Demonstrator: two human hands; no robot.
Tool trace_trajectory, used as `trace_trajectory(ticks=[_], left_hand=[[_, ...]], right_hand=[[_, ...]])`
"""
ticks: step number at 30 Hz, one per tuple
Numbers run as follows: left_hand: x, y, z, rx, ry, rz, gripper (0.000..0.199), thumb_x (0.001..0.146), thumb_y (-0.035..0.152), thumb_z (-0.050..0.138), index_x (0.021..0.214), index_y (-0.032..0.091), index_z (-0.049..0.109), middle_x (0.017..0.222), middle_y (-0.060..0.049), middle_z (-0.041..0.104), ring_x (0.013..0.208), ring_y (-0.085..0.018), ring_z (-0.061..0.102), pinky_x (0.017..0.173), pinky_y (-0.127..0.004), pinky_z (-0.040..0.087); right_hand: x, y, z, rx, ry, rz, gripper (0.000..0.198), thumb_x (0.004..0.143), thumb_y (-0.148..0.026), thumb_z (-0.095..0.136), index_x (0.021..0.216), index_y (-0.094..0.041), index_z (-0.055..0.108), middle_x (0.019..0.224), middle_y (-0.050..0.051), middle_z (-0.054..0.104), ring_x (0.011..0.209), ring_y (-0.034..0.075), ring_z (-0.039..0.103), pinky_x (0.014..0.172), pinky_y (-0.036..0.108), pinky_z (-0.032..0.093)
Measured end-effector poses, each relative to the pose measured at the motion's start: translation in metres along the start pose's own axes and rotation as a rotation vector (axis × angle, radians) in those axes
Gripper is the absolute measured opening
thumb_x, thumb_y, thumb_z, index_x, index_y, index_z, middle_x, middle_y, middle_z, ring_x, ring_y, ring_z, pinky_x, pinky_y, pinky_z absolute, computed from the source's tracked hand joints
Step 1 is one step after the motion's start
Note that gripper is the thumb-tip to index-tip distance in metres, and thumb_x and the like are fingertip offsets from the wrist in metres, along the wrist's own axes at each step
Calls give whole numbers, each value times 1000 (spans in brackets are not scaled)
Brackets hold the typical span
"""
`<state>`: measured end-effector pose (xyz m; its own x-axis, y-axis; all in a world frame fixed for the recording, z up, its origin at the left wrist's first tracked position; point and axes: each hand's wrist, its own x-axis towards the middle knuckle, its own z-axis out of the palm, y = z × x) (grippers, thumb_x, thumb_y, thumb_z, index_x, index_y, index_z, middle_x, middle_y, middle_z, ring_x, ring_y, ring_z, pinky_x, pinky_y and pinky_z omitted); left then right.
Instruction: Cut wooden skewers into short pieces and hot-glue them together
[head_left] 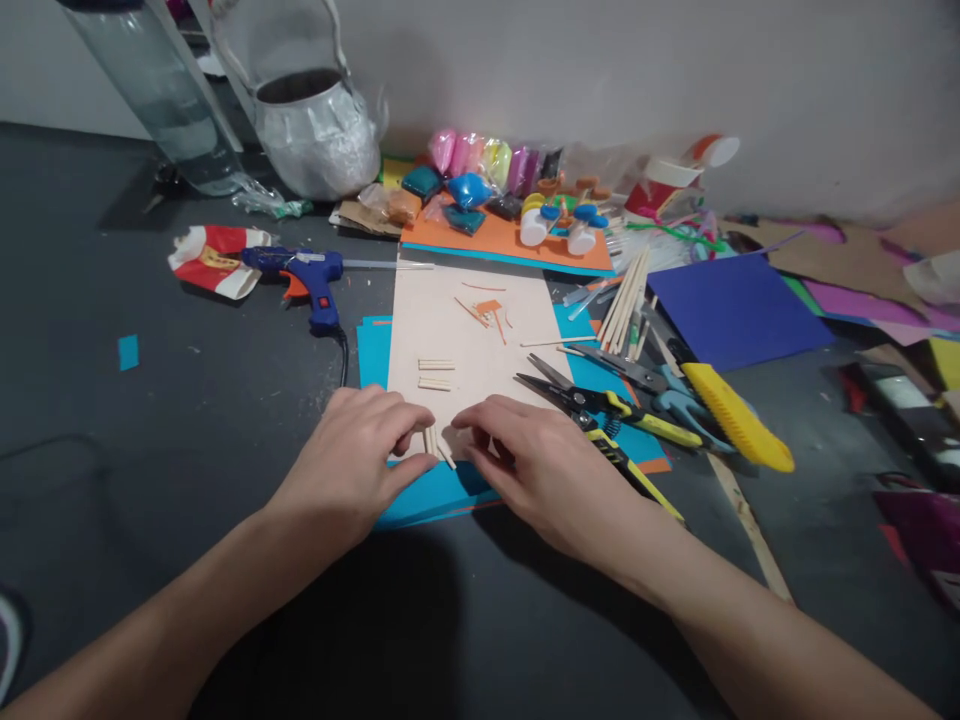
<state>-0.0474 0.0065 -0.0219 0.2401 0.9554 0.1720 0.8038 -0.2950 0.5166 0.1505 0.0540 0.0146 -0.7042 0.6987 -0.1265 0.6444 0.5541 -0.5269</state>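
My left hand [371,440] is curled, its thumb and index fingertip at the two ends of a few short wooden sticks [430,440]. Close by, my right hand [540,460] has its fingers bent, with a gap between thumb and index finger and nothing visible in it. One short stick lies slanted between the hands. Beyond them, two small groups of cut sticks [435,365] rest on the pale paper sheet [409,310]. Blue sheets [373,350] lie beneath that paper. Yellow-and-black cutting pliers [592,400] lie just past my right hand.
A blue glue gun [315,275] with a cord lies at left. Scissors [660,385], a yellow utility knife [739,415] and long sticks [626,300] lie at right. Clay packets [469,190], a silvery pot [319,140] and a clear bottle [161,95] stand at the back.
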Motion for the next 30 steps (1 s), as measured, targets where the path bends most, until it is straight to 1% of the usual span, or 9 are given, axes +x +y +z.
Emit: trace_trajectory(ticks=[3,6,9,12,15,17,20,25,30], left_hand=[[0,-3,-2,-14,1,-18,13,79,24,75,90,21,68,68,3,63,72,-18,57,69,-34,35],[1,-5,-5,-22,6,-55,13,79,25,74,90,21,69,68,3,63,71,-18,57,69,-33,35],[3,-3,-8,-35,-63,-100,14,81,28,73,92,21,69,70,3,63,74,-18,57,71,-34,35],[3,1,-9,-40,-153,-127,13,85,29,70,94,20,68,72,2,62,78,-19,57,74,-34,35],[3,3,-9,-41,-154,-138,14,86,29,69,95,19,68,74,3,61,79,-18,57,76,-35,34],[3,3,-9,-44,-151,-141,14,86,29,69,96,19,68,74,3,61,79,-18,57,77,-35,34],[3,2,-8,-47,-156,-144,14,85,28,70,96,19,69,73,3,61,79,-19,57,77,-35,33],[3,1,-7,-12,-149,-142,15,86,30,70,97,19,71,74,2,61,80,-20,56,76,-36,31],[3,1,-6,10,-135,-153,16,85,31,71,97,20,72,76,1,62,81,-21,56,78,-37,30]], right_hand=[[-1,4,-2,-22,-50,-99,14,91,-17,61,103,-18,67,93,6,65,84,19,58,74,29,40],[1,6,0,-45,-68,-162,10,91,-14,60,98,-16,67,91,6,63,84,19,56,73,30,39],[4,10,0,-44,-65,-184,7,93,-16,59,94,-16,66,88,5,62,82,19,54,73,30,39],[4,15,-5,-46,-67,-236,14,96,-17,55,102,-17,67,91,5,61,85,19,52,74,30,39],[5,20,-9,-74,-83,-300,20,97,-14,51,110,-17,66,95,6,62,87,20,51,75,31,38],[7,22,-10,-95,-101,-328,19,97,-14,51,107,-16,67,93,7,62,86,20,50,75,32,38],[11,23,-7,-123,-98,-337,15,97,-15,52,98,-16,67,89,6,62,83,20,50,73,32,38],[16,22,-2,-131,-71,-301,10,96,-20,57,93,-15,65,88,7,63,83,20,52,73,32,39],[15,20,-2,-158,-60,-266,13,94,-27,60,89,-15,64,87,7,65,83,21,53,74,33,38]])
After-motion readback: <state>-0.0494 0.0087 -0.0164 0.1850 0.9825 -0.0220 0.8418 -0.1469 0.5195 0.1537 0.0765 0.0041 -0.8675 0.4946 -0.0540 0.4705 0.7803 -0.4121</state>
